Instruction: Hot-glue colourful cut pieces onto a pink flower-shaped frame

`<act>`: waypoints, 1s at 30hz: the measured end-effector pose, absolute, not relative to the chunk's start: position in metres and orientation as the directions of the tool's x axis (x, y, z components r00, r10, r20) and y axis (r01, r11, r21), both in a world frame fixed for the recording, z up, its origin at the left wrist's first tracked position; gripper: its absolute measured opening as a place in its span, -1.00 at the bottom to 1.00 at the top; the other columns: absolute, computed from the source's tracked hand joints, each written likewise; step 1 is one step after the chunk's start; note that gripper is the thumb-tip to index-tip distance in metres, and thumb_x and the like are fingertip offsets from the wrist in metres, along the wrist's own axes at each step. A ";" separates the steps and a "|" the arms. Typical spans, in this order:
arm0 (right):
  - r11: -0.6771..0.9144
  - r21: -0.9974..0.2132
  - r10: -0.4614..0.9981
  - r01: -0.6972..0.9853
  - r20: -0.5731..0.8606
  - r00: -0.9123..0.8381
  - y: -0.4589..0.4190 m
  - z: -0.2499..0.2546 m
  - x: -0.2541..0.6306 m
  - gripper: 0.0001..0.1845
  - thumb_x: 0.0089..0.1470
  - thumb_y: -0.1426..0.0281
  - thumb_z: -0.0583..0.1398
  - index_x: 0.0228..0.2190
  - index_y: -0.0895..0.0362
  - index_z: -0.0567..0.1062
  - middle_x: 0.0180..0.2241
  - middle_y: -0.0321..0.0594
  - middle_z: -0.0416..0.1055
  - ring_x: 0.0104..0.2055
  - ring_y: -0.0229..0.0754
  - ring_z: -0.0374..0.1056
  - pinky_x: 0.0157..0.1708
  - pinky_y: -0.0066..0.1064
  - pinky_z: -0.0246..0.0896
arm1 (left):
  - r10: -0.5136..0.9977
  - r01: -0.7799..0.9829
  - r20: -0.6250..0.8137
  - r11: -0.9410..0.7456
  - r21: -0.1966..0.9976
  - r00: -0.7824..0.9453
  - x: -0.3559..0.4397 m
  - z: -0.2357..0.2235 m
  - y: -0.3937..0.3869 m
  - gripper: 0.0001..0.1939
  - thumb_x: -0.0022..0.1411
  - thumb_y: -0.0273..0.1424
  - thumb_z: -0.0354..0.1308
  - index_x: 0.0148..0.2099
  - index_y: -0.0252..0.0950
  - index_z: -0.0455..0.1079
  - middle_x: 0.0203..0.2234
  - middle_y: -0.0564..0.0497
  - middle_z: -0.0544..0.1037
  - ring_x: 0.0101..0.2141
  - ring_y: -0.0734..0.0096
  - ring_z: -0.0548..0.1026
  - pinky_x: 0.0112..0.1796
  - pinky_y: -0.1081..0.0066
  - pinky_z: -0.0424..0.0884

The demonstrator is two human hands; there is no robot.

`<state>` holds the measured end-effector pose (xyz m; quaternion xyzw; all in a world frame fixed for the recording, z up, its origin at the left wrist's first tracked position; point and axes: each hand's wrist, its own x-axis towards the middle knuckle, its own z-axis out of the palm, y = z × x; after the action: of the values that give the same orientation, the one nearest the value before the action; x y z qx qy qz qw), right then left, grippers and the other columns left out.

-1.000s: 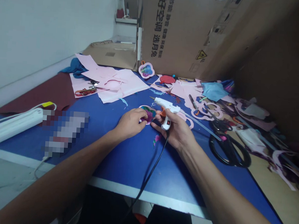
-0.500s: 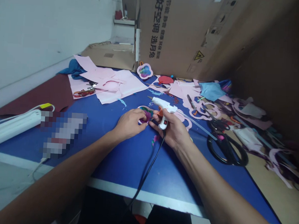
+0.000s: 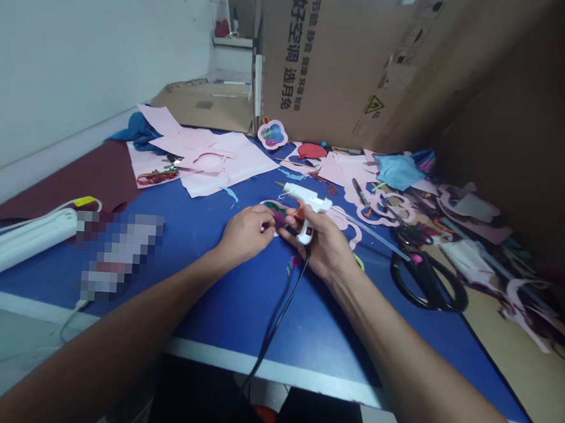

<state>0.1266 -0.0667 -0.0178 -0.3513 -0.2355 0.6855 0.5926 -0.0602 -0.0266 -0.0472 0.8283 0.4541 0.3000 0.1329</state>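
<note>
Multicolored flower-shaped patch w/ pink rim (image 3: 276,206) sits mid-desk (image 3: 238,317), btwn the two hands, mostly hidden by them. L hand (image 3: 248,234) has fingers pinched narrow at its purple part; R hand (image 3: 331,246) has fingers curled round the white glue gun (image 3: 307,198), w/ some tips right by the patch, prob. steadying it, but can't tell if they touch. Main risk: R hand is doing 2 jobs, so a shift in grip could squeeze the orange trigger (image 3: 300,209) by accident & drip glue on the fabric or desk. Can't tell if gun's hot; if so, a wrist roll could swing the nozzle (image 3: 278,184) into L knuckles, b/c it points out just beyond them. Pinch is small too, so cloth could slip or pucker if tugged unevenly. Black cord (image 3: 282,313) hangs off near edge; a snag there could yank the gun. Long glue stick (image 3: 370,231) pokes out back toward the black-handled scissors (image 3: 429,281), might catch on them or nearby pink cutouts (image 3: 392,208) if the gun turns.
</note>
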 end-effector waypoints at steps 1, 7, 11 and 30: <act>-0.184 -0.745 0.978 -0.641 -0.202 -0.046 -0.066 -0.017 0.126 -0.96 0.29 0.34 0.39 -0.23 0.04 0.65 -0.26 -0.31 0.67 -0.32 -0.25 0.58 -0.25 -0.41 0.66 | 0.834 0.672 0.376 -0.550 0.496 0.405 -0.060 -0.048 -0.026 -0.82 0.32 -0.54 0.24 -0.23 -0.17 0.63 -0.02 -0.04 0.72 -0.01 0.18 0.65 0.08 0.17 0.57; -0.110 -0.857 0.984 -0.503 -0.164 0.065 -0.066 -0.012 0.133 -0.83 0.20 0.30 0.45 -0.28 0.07 0.59 -0.34 -0.27 0.65 -0.41 -0.24 0.54 -0.39 -0.43 0.61 | 0.844 0.672 0.370 -0.534 0.513 0.388 -0.060 -0.048 -0.025 -0.81 0.33 -0.54 0.20 -0.30 -0.19 0.58 -0.04 -0.05 0.73 -0.01 0.17 0.66 0.03 0.21 0.57; -0.017 -0.966 0.983 -0.259 -0.063 0.170 -0.079 -0.007 0.146 -0.66 0.12 0.13 0.50 -0.28 0.07 0.58 -0.37 -0.27 0.62 -0.51 -0.27 0.45 -0.57 -0.50 0.41 | 0.849 0.670 0.374 -0.526 0.524 0.374 -0.059 -0.049 -0.025 -0.81 0.33 -0.54 0.20 -0.31 -0.20 0.56 -0.04 -0.05 0.73 -0.01 0.16 0.67 0.01 0.21 0.56; 0.035 -0.890 0.990 0.456 0.093 0.107 -0.124 -0.013 0.156 -0.48 0.36 -0.13 0.21 -0.31 0.06 0.57 -0.59 -0.29 0.45 -0.58 -0.14 0.35 -0.55 -0.34 0.14 | 0.855 0.618 0.381 -0.517 0.592 0.351 -0.057 -0.048 -0.026 -0.77 0.32 -0.58 0.22 -0.35 -0.19 0.57 -0.07 -0.05 0.75 0.00 0.16 0.68 0.02 0.20 0.59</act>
<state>0.1563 -0.1244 -0.0130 -0.6164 -0.5863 0.3206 0.4166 -0.0575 -0.0258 -0.0484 0.8029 0.4588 0.3378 0.1755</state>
